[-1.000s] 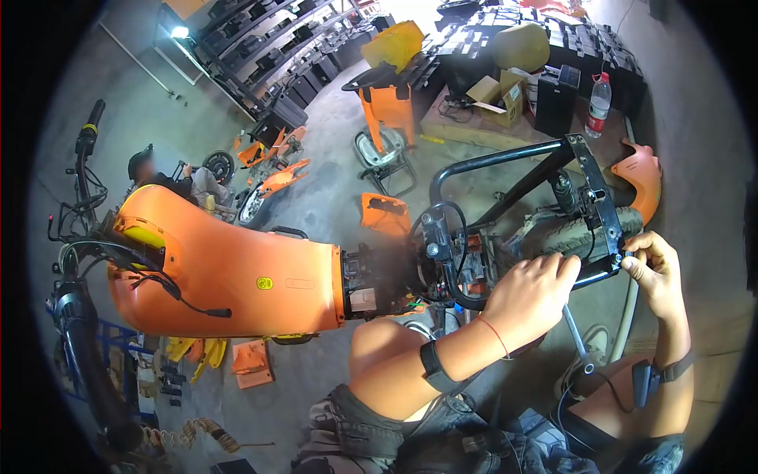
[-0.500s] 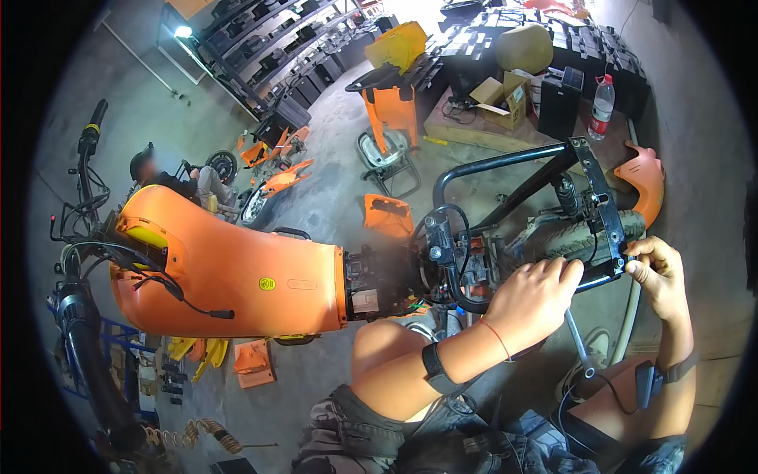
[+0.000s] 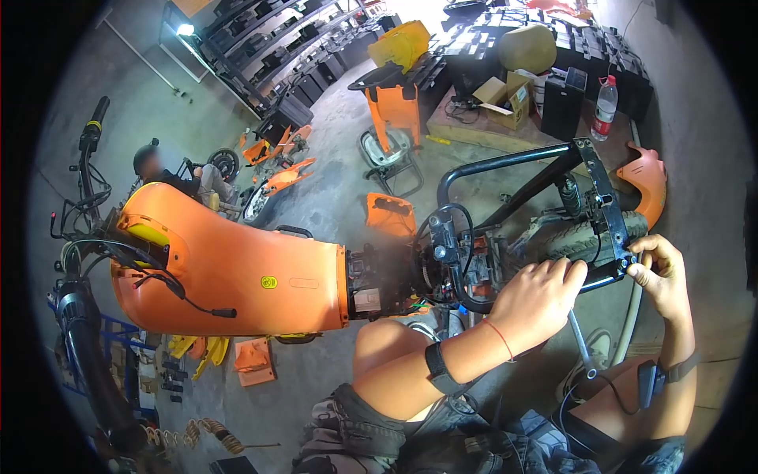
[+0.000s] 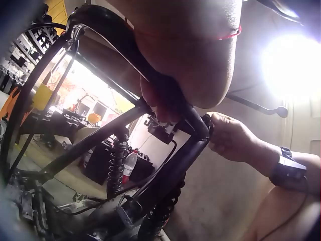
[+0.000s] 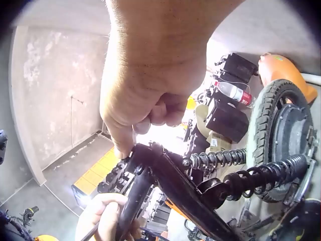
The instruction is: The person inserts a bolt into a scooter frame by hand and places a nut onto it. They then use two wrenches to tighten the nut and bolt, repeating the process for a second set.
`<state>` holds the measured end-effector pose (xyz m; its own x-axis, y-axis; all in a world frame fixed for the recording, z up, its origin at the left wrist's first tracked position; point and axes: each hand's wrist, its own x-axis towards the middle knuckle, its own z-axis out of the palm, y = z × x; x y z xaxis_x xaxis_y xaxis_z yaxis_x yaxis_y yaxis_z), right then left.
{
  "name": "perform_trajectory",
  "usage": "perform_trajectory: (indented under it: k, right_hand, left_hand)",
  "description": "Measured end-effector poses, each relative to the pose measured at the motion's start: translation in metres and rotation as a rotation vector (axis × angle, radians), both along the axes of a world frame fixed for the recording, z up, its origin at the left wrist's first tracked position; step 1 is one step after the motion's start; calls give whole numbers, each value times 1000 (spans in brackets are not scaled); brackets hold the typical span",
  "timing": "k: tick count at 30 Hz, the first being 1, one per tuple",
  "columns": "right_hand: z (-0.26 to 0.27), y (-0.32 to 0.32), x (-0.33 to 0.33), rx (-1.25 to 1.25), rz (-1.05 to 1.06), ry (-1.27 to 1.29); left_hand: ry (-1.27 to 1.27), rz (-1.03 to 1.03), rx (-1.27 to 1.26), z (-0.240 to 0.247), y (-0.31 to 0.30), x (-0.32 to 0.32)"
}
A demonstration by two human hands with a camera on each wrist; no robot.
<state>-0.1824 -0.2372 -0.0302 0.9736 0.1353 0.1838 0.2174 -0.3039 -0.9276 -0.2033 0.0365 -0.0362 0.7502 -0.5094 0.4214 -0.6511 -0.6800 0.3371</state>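
My left hand (image 3: 537, 296) is curled over the lower black tube of a scooter's rear frame (image 3: 505, 164). It grips a long metal wrench (image 3: 583, 345), whose round end slants down below the hand. In the right wrist view the left thumb and fingers (image 5: 106, 213) close around the tube and the wrench shaft. At the frame's rear corner, the thumb and forefinger of my right hand (image 3: 662, 275) pinch a small dark part; fingertips hide most of it. Beside them a bolt head (image 3: 624, 263) sits on the crossbar (image 3: 604, 207).
An orange body shell (image 3: 229, 272) covers the scooter's front, left of the frame. The rear tyre (image 3: 580, 237) and a coil shock absorber (image 5: 266, 173) are inside the frame. Behind stand a cardboard box (image 3: 513, 103), black case (image 3: 562, 101) and water bottle (image 3: 606, 110). A person (image 3: 170, 178) sits far left.
The head view shifts slightly, moving the scene a little to the right. Both hands stay at the same spots on the frame, with the wrench at about the same slant.
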Motion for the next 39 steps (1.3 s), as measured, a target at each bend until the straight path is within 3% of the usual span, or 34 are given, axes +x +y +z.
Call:
perform_trajectory:
  k: [39]
  right_hand:
    - [2, -10, 18, -59, 142, -68]
  left_hand:
    - [-63, 0, 16, -4, 0, -1]
